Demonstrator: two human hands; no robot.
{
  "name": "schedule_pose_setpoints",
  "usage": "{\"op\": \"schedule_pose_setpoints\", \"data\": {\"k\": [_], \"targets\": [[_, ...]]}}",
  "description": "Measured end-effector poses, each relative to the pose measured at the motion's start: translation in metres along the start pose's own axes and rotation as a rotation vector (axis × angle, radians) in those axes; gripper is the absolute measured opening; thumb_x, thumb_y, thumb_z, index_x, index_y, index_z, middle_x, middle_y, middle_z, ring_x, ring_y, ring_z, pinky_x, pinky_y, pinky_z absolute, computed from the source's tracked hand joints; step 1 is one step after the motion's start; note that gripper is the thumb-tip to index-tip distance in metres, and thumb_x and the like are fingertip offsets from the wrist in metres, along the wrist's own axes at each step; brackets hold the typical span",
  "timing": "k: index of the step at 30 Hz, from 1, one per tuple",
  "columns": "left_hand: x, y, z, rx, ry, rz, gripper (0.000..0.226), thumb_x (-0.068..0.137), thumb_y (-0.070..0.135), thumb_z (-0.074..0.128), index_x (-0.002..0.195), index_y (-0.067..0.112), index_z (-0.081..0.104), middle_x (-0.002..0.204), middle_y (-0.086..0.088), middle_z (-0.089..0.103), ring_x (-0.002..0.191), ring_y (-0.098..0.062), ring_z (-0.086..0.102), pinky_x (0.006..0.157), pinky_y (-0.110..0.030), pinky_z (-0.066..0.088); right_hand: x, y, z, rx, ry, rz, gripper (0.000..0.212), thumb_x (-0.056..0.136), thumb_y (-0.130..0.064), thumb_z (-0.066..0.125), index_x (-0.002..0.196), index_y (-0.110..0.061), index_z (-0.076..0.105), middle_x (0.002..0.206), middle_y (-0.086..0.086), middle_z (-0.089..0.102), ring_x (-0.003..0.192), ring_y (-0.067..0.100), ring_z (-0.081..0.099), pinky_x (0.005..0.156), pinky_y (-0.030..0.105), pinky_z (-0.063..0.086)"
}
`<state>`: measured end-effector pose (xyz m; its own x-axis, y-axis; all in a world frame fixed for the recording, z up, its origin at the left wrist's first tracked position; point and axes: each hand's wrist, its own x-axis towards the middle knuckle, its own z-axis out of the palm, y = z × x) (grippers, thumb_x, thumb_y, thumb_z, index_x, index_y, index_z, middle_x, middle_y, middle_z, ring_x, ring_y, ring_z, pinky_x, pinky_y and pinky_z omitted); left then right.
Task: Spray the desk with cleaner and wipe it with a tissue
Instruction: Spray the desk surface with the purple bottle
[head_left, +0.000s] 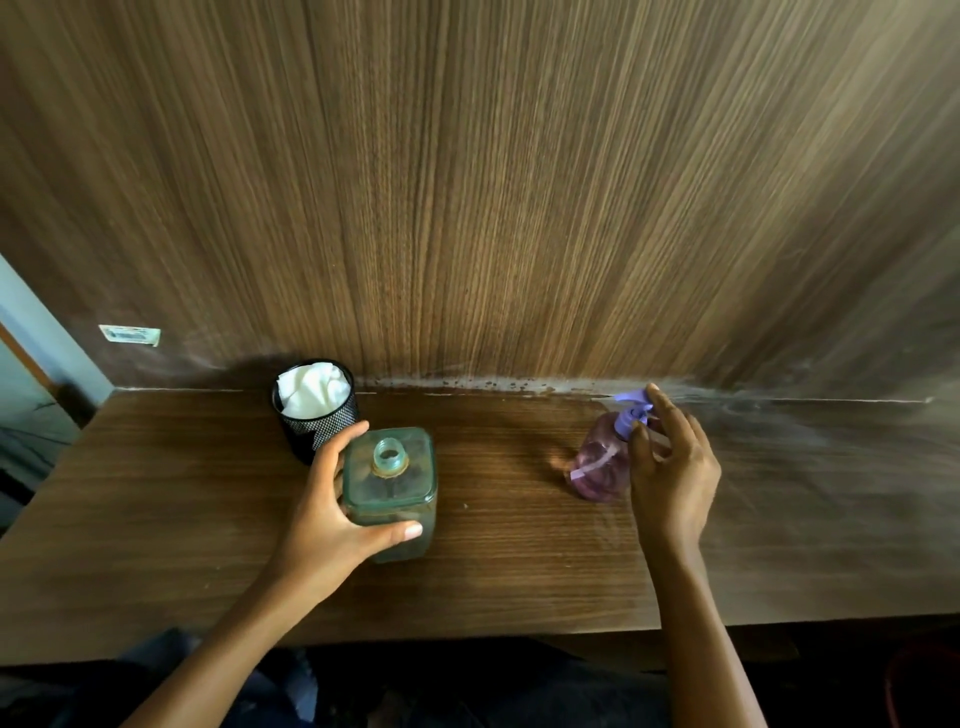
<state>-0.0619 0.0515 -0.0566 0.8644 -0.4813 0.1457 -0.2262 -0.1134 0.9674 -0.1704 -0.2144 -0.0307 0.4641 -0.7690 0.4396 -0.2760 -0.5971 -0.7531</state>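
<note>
Tissue (311, 389) sits bunched in black mesh cup (324, 434), rear-left of worktop (493, 571), untouched. L hand (322, 525) grasps green square jar (389, 483), thumb across its near face. Jar is upright, uncapped, just fwd of cup. Pink spray bottle (602, 465) stands right of centre, near back wall. R hand (675, 467) is at its neck, fingers by trigger. I cannot tell if grip is closed. Recommend: I shift jar aside w/o tipping, seat R hand fully, aim nozzle at bare wood, away from cup.
</note>
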Motion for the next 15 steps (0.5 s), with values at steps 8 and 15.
{"op": "schedule_pose_setpoints", "data": {"k": [8,15], "targets": [[-0.019,-0.009,-0.001,0.056,-0.001,-0.053,0.095,0.031,0.04,0.085,0.112,0.058,0.037,0.112,0.015,0.059,0.099,0.003,0.06,0.079,-0.016,0.05,-0.007,0.0,-0.001,-0.066,-0.067,0.01,0.055,0.087,-0.007,0.058,0.137,-0.024,0.044,0.119,0.007,0.06,0.09,0.023,0.062,0.071,0.042,0.054],[-0.02,-0.012,-0.002,0.023,-0.031,-0.051,0.1,0.027,0.051,0.089,0.114,0.057,0.039,0.111,0.006,0.061,0.1,-0.005,0.063,0.081,-0.016,0.052,-0.01,0.004,0.008,-0.102,-0.135,-0.001,0.07,0.083,-0.009,0.062,0.143,-0.025,0.028,0.128,0.01,0.05,0.111,0.028,0.053,0.085,0.05,0.05]]}}
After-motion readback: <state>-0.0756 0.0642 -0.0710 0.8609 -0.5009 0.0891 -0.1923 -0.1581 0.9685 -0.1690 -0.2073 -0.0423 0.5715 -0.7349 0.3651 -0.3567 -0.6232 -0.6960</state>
